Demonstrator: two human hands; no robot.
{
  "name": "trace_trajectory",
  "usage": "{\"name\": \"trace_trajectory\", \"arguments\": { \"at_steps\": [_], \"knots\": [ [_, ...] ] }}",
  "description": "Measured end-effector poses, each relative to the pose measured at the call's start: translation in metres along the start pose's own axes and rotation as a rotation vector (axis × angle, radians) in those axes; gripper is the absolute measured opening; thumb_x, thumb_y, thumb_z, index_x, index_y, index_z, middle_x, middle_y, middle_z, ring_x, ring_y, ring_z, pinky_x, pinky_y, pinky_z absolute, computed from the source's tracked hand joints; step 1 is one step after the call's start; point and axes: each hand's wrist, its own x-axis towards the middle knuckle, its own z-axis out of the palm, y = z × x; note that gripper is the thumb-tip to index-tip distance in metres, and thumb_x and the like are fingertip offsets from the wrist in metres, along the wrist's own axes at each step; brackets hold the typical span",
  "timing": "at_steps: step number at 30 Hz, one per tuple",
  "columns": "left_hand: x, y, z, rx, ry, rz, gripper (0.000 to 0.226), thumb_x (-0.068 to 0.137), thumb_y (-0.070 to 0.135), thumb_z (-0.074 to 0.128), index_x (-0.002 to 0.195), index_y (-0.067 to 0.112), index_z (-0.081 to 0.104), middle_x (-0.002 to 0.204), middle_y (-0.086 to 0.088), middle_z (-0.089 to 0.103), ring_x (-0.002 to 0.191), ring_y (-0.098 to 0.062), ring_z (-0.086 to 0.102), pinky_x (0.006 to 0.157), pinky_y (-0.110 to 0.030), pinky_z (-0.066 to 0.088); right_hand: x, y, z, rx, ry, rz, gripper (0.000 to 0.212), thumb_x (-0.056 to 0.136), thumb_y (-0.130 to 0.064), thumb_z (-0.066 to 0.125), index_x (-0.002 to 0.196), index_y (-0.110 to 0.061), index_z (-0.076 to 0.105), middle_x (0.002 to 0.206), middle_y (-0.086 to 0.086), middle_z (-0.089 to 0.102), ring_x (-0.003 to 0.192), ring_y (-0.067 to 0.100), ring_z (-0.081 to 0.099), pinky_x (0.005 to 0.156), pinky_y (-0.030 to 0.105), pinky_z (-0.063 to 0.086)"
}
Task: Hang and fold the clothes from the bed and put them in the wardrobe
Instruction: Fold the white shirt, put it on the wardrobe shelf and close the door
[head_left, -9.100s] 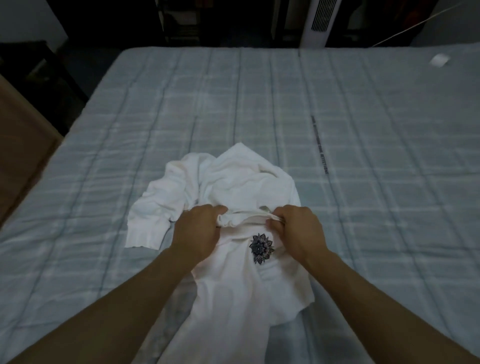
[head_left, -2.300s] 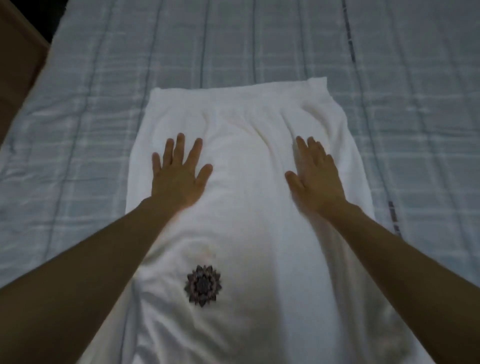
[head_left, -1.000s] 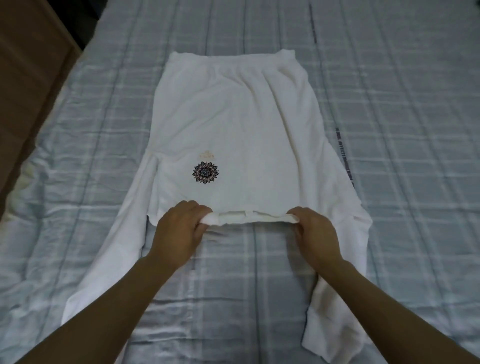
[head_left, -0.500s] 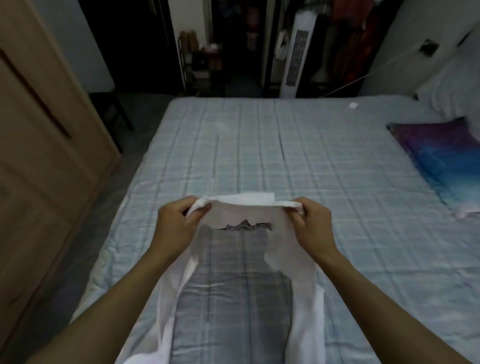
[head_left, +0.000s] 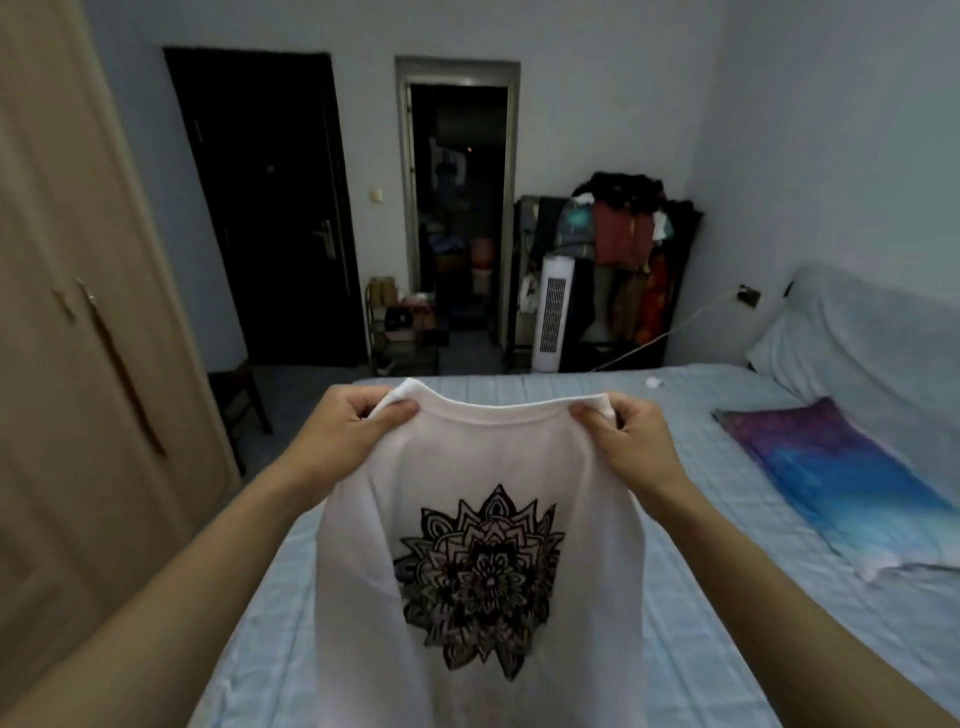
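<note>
The wooden wardrobe stands with its doors closed along the left, beside the left edge of the bed. The left hand pinches the left end of the white shirt at its collar, thumb over the fabric. The shirt hangs in the air above the bed's near edge, its black mandala print facing the person. The right hand grips the collar's right end with curled fingers. Beyond the bed's far edge stand a white tower fan and a loaded clothes rack. A purple-blue pillow lies by the bed's right edge.
</note>
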Motion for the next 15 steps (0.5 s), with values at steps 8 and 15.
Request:
{"name": "trace_trajectory", "arguments": {
  "at_steps": [8,15],
  "knots": [
    [0.012,0.041,-0.007,-0.171,-0.113,-0.114,0.033,0.088,0.032,0.071,0.093,0.0,0.073,0.088,-0.016,0.073,0.074,-0.024,0.068,0.068,-0.035,0.056,0.014,-0.037,-0.035,0.097,-0.149,0.029,0.027,0.091,-0.027,0.067,0.087,0.0,0.07,0.087,0.025,0.068,0.07,0.031,0.065,0.068,0.042,0.055],
    [0.059,0.023,0.03,-0.106,0.282,-0.343,0.02,0.082,0.021,0.068,0.075,0.002,0.067,0.072,-0.013,0.063,0.065,-0.024,0.06,0.06,-0.034,0.05,0.047,-0.039,-0.006,-0.087,0.015,0.203,0.032,0.083,-0.028,0.071,0.063,-0.004,0.066,0.055,-0.002,0.056,0.053,0.012,0.051,0.049,0.023,0.037]
  ]
}}
